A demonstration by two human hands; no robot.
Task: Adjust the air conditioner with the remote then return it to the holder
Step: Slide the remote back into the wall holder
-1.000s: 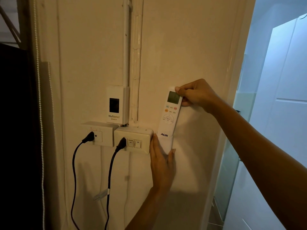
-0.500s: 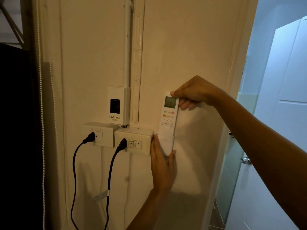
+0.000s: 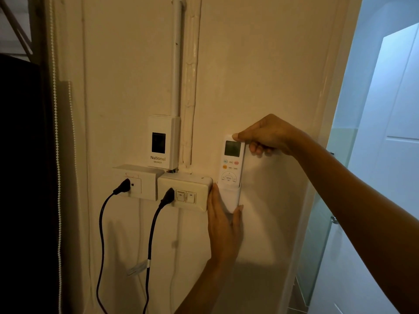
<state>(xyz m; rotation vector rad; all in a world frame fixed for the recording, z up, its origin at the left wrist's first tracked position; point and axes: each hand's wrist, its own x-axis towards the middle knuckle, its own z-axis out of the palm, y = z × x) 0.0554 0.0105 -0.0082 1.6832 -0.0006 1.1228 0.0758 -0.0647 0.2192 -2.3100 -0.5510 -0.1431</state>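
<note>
**Remote seated low in wall holder**

Cream-painted wall (image 3: pixel 260 71), warm-lit, rough in patches. Pale conduit (image 3: pixel 175 55) down the middle, ending at a white breaker box (image 3: pixel 163 141) marked "National". Below that, side by side and touching: an outlet box (image 3: pixel 137 181) with a black plug (image 3: pixel 122 186) in it, and a switch box (image 3: pixel 184 191) with a second black plug (image 3: pixel 167 197) and two rocker switches (image 3: pixel 186 197). Black cords trailing down from both. Beaded cord (image 3: pixel 59 177) hanging along the left, beside something dark, perhaps a blind or curtain. At right, a doorway in cooler bluish light, with a white door (image 3: pixel 399 132).

White remote (image 3: pixel 231 165) upright against the wall just right of the switch box, lower end sunk into the white holder (image 3: pixel 231 197), screen and coloured buttons above the holder's rim. Right hand (image 3: pixel 267 135) pinching the remote's top, thumb on the top front corner, remaining fingers curled at its right edge. Left hand (image 3: pixel 223 225) flat and spread against the wall from below, fingers upward, cradling the holder's lower end between fingers and thumb, touching the switch box's right side.
</note>
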